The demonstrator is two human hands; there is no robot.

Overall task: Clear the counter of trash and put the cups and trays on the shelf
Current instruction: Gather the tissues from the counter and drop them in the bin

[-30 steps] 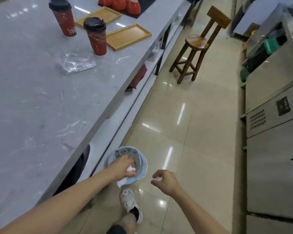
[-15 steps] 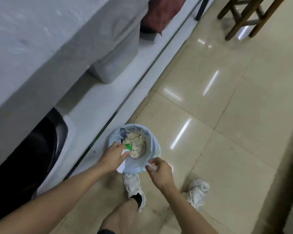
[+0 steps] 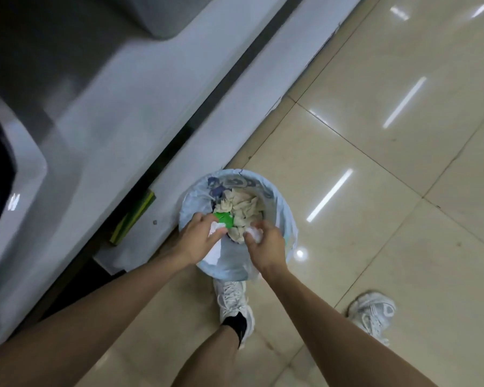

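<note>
A small round trash bin (image 3: 287,219) lined with a pale blue bag stands on the floor by the counter base. Crumpled beige paper (image 3: 243,205) and a green scrap (image 3: 224,218) lie inside. My left hand (image 3: 199,238) is over the bin's near-left rim and grips a white paper napkin (image 3: 215,248) that hangs below the fingers. My right hand (image 3: 266,245) is over the near rim and pinches a small white crumpled tissue (image 3: 254,234). The counter top, cups and trays are out of view.
The white lower shelf (image 3: 140,113) of the counter runs diagonally at left, with a dark gap beneath it. A yellow-green strip (image 3: 133,216) sits at the counter base. My white sneakers (image 3: 234,300) stand just behind the bin on the beige tiled floor (image 3: 375,169).
My view has dropped from the counter top to the bin. Both hands have come lower and closer together over the bin's opening, still holding the white paper.
</note>
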